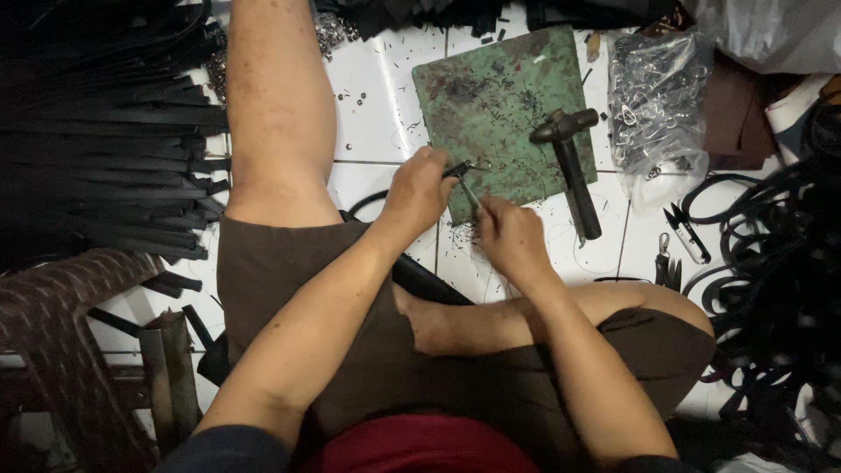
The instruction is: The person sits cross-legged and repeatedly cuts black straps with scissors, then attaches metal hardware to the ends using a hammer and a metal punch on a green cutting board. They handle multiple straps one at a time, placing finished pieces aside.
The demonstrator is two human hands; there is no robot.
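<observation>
Black strap [455, 169] between both hands points right, lying near-level.

Two hands are at work, the left hand [419, 194] and the right hand [512, 236], over one worn green cutting mat [491, 96] on which one black hammer [571, 162] lies. There is one clear plastic bag of metal rings [655, 105], one small pair of black snips [688, 232] on the tiled floor [377, 105], and one brown woven stool [61, 315]. The black straps [96, 140] stacked at the left and the black cords [780, 271] tangled at the right are too many and too overlapped to count.
</observation>
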